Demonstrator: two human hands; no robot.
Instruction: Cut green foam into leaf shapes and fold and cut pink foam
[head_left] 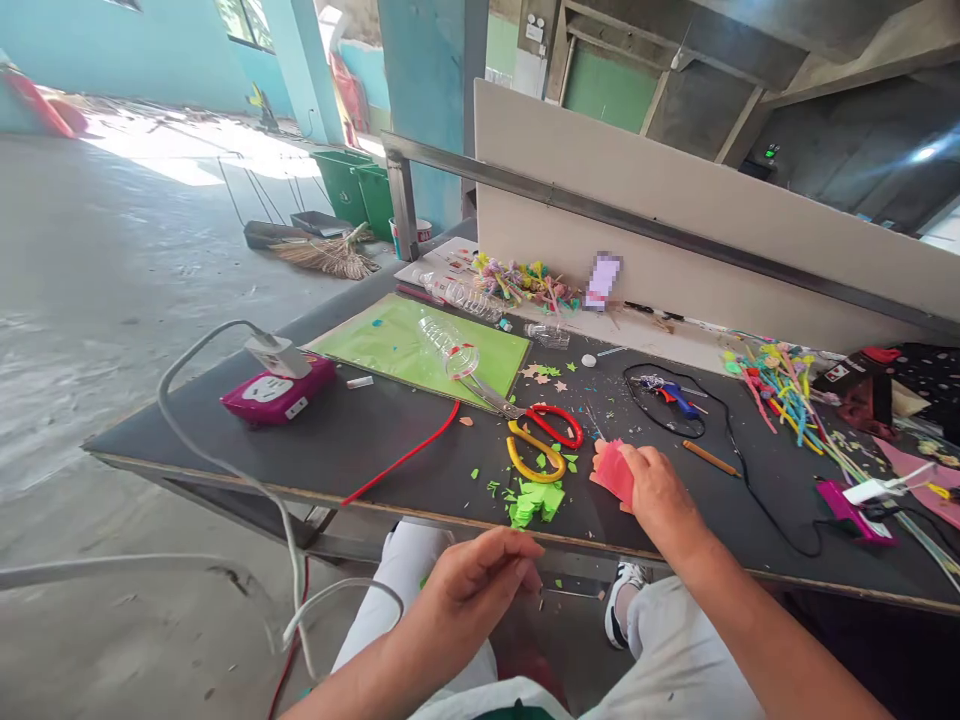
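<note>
On the black worktable [375, 440], a green sheet [390, 345] lies well beyond 2 pairs of scissors [540, 440]. Near the front edge, my right hand [656, 490] grips pink foam pieces [613, 470] resting there. My left hand [480, 580] hovers below the edge, fingers curled, grasp unclear.

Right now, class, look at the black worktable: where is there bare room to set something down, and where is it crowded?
Bare black table lies between the purple power strip and the red cord, along the near edge. It is crowded around the scissors, green scraps and the right hand on the pink paper, and by the colourful sticks.
</note>
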